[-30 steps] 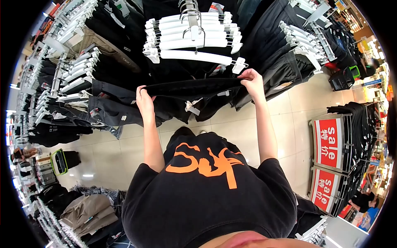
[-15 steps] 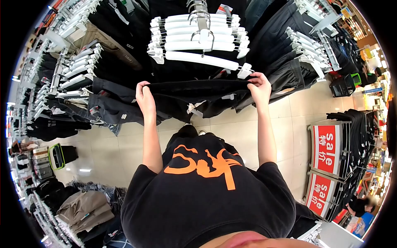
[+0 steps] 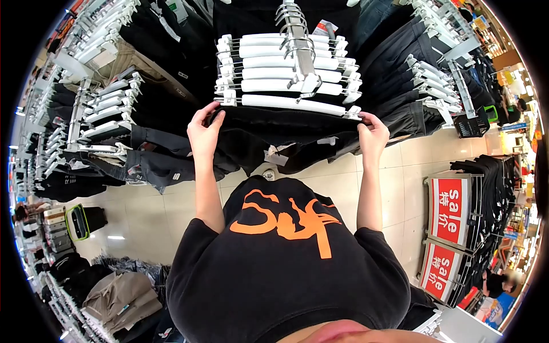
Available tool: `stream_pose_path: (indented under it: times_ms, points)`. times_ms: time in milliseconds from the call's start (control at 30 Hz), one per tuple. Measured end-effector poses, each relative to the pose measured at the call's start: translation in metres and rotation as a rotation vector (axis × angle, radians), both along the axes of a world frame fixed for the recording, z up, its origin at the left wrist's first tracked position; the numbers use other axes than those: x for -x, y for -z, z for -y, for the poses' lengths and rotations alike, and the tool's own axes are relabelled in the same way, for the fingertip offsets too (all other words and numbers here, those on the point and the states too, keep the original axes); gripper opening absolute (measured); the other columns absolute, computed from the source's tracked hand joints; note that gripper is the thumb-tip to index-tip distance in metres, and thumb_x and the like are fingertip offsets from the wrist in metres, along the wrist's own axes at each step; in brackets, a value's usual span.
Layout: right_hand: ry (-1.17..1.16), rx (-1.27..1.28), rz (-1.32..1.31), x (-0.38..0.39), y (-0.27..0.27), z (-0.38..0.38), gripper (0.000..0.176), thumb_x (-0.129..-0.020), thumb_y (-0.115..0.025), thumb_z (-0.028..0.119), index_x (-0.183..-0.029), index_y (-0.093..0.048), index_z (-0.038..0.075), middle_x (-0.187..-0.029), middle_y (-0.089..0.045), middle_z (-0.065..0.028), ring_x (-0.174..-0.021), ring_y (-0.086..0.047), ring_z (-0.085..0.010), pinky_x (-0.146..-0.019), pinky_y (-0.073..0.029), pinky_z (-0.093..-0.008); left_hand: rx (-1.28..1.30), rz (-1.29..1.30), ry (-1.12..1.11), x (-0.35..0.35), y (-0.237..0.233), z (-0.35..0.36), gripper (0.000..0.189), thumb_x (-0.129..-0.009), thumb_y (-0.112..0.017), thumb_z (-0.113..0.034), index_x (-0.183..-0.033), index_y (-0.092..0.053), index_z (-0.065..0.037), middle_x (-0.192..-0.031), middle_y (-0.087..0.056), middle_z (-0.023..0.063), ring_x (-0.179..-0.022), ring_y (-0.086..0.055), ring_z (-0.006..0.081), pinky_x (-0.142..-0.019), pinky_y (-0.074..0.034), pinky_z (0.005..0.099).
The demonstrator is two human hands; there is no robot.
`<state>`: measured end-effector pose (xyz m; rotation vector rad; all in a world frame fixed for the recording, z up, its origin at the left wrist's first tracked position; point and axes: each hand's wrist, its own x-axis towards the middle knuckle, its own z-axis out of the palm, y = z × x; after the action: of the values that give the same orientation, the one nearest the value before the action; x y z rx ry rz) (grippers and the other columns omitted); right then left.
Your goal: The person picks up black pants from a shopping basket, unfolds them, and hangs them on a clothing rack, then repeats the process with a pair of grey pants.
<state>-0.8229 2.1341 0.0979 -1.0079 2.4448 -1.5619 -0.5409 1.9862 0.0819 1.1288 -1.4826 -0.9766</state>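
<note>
Between my two hands stretches the waistband of black pants (image 3: 274, 127), a pale tag (image 3: 276, 156) hanging at their front. My left hand (image 3: 204, 130) pinches the left end of the waistband, thumb on the near side. At the other end, my right hand (image 3: 373, 136) grips the band right by a hanger's clip. That white clip hanger (image 3: 294, 105) lies along the waistband's far edge, its left clip close to my left fingertips. Behind it, several more white hangers with black garments hang from a metal display arm (image 3: 305, 54).
Racks of dark clothes on white hangers (image 3: 108, 108) flank me on the left and right (image 3: 434, 86). Red sale signs (image 3: 449, 208) front a rack at right. A black basket (image 3: 472, 124) stands at far right, and a green-rimmed one (image 3: 80, 222) at left.
The front hanger has gone from tilted, its left clip away from the waistband, to lying along it. My left hand has come up to the left clip. The view has shifted slightly.
</note>
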Motion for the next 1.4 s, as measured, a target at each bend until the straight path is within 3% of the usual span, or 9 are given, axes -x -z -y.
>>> stream_pose_path:
  times_ms: [133, 333, 500, 600, 967, 1267, 1400]
  points:
    - [0.018, 0.034, 0.015, 0.004, 0.002, 0.009, 0.024, -0.058, -0.048, -0.001, -0.078, -0.059, 0.002, -0.058, -0.054, -0.0033, -0.044, -0.042, -0.0056, -0.049, -0.036, -0.0177, 0.081, 0.052, -0.060, 0.006, -0.008, -0.001, 0.013, -0.066, -0.060, -0.004, -0.077, -0.057, 0.001, -0.073, -0.054, 0.0046, -0.064, -0.048, 0.0101, -0.059, -0.037, 0.0189]
    - [0.016, 0.134, 0.059, 0.005, 0.007, 0.016, 0.022, -0.059, -0.046, -0.005, -0.076, -0.058, 0.000, -0.056, -0.049, 0.0008, -0.045, -0.036, -0.0021, -0.046, -0.031, -0.0148, 0.158, 0.025, -0.030, 0.007, -0.005, -0.001, 0.011, -0.063, -0.059, 0.002, -0.074, -0.055, 0.002, -0.073, -0.053, 0.0052, -0.065, -0.049, 0.0111, -0.058, -0.038, 0.0192]
    - [0.046, 0.141, 0.072, 0.009, 0.017, 0.016, 0.022, -0.059, -0.045, -0.006, -0.075, -0.058, -0.001, -0.057, -0.049, 0.0010, -0.047, -0.036, -0.0018, -0.046, -0.030, -0.0146, 0.226, 0.013, 0.011, 0.006, -0.004, -0.002, 0.012, -0.063, -0.057, 0.005, -0.074, -0.056, 0.001, -0.083, -0.055, 0.0062, -0.071, -0.052, 0.0133, -0.061, -0.040, 0.0203]
    - [0.044, 0.184, 0.101, 0.006, 0.017, 0.018, 0.022, -0.058, -0.043, -0.007, -0.074, -0.057, -0.001, -0.057, -0.049, 0.0011, -0.048, -0.036, -0.0020, -0.046, -0.030, -0.0144, 0.126, -0.067, -0.007, 0.005, 0.005, -0.004, 0.011, -0.064, -0.058, 0.006, -0.074, -0.055, 0.003, -0.074, -0.056, 0.0060, -0.067, -0.052, 0.0113, -0.060, -0.039, 0.0181]
    - [-0.018, 0.191, 0.100, 0.017, 0.022, 0.025, 0.021, -0.054, -0.035, -0.011, -0.064, -0.052, -0.003, -0.052, -0.040, 0.0040, -0.047, -0.031, -0.0012, -0.043, -0.022, -0.0146, 0.052, -0.104, 0.102, -0.007, 0.010, 0.000, 0.012, -0.060, -0.060, 0.006, -0.071, -0.055, 0.003, -0.067, -0.056, 0.0057, -0.061, -0.050, 0.0091, -0.056, -0.038, 0.0174]
    - [-0.065, 0.196, 0.134, 0.025, 0.020, 0.032, 0.022, -0.053, -0.034, -0.012, -0.064, -0.050, -0.004, -0.053, -0.039, 0.0050, -0.047, -0.030, -0.0008, -0.044, -0.021, -0.0138, 0.024, -0.048, 0.097, -0.005, 0.004, 0.000, 0.010, -0.064, -0.059, 0.005, -0.072, -0.053, 0.004, -0.068, -0.053, 0.0028, -0.063, -0.046, 0.0066, -0.059, -0.037, 0.0162]
    - [-0.078, 0.218, 0.122, 0.027, 0.020, 0.034, 0.022, -0.053, -0.035, -0.013, -0.066, -0.051, -0.003, -0.055, -0.040, 0.0046, -0.048, -0.031, -0.0008, -0.045, -0.022, -0.0133, -0.005, -0.101, 0.088, -0.003, 0.004, 0.001, 0.009, -0.061, -0.060, 0.004, -0.070, -0.056, 0.002, -0.067, -0.058, 0.0044, -0.058, -0.049, 0.0064, -0.054, -0.038, 0.0162]
